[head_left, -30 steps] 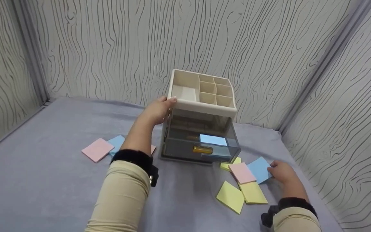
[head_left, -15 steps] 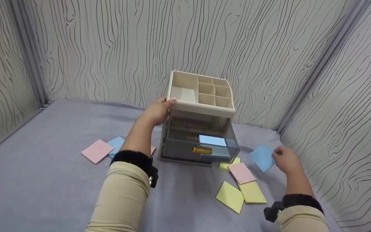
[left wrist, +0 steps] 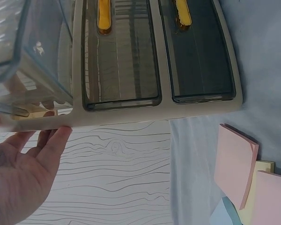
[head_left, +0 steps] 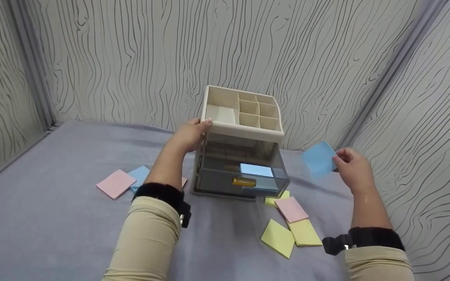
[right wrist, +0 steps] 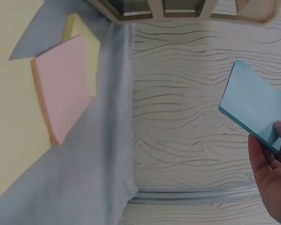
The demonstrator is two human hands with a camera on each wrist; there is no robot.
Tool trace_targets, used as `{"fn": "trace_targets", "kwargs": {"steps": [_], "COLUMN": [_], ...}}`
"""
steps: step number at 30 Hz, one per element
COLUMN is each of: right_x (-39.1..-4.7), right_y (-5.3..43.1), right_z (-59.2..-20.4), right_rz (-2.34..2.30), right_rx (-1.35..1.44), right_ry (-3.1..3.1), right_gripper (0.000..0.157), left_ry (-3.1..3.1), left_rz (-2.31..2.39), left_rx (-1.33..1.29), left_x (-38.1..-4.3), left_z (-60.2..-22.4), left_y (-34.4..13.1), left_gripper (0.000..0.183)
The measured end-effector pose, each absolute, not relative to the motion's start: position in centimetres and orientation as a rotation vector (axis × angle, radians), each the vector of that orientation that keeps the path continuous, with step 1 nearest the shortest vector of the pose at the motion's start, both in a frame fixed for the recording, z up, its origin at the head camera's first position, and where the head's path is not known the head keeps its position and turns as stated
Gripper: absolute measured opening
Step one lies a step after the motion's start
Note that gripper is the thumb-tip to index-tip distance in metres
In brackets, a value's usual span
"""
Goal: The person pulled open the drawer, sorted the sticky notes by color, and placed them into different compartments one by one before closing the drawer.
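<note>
My right hand [head_left: 353,168] pinches a blue sticky note pad [head_left: 319,158] by its edge, raised above the cloth to the right of a cream desk organizer [head_left: 244,132]. The right wrist view shows the thumb on the flat face of this pad [right wrist: 255,101] and fingers beneath. My left hand [head_left: 189,135] grips the organizer's upper left side, thumb at the top rim. Its top smoky clear drawer [head_left: 217,180] is pulled out, with a light blue pad [head_left: 256,170] inside. In the left wrist view, two lower drawers [left wrist: 122,61] with amber handles are pushed in.
Right of the organizer lie a pink pad [head_left: 291,209] and several yellow pads [head_left: 279,239]. On the left are a pink pad [head_left: 116,184] and a blue pad [head_left: 139,175], others partly behind the left arm. Patterned walls [head_left: 162,58] enclose the cloth-covered table [head_left: 61,218].
My right hand has lifted the blue sticky note pad off the cloth beside the pink and yellow pads and carried it upward. The left hand keeps its hold on the organizer.
</note>
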State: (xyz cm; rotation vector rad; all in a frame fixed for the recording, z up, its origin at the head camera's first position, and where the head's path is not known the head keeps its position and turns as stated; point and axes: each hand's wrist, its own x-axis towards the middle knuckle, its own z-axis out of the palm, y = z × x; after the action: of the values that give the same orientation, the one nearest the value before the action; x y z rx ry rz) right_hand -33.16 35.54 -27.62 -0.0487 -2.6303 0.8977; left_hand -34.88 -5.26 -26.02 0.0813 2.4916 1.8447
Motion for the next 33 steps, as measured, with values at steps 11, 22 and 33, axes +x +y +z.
{"fn": "trace_targets", "kwargs": {"steps": [11, 22, 33], "right_x": [-31.7, -30.9, -31.2], "right_y": [30.3, 25.0, 22.2], "right_z": [-23.0, -21.5, -22.0], "right_rz": [0.956, 1.033, 0.847], "right_rx": [-0.040, 0.263, 0.630], "right_ry": [-2.403, -2.375, -2.640], "right_gripper": [0.031, 0.024, 0.009], "left_ry": [2.505, 2.455, 2.453], "left_rz": [1.819, 1.858, 1.864], "left_rx": [0.091, 0.112, 0.131], "left_x": [-34.9, -34.8, -35.0], "left_z": [-25.9, -26.0, -25.9], "left_y": [-5.3, -5.3, -5.4], "left_gripper": [0.057, 0.056, 0.055]}}
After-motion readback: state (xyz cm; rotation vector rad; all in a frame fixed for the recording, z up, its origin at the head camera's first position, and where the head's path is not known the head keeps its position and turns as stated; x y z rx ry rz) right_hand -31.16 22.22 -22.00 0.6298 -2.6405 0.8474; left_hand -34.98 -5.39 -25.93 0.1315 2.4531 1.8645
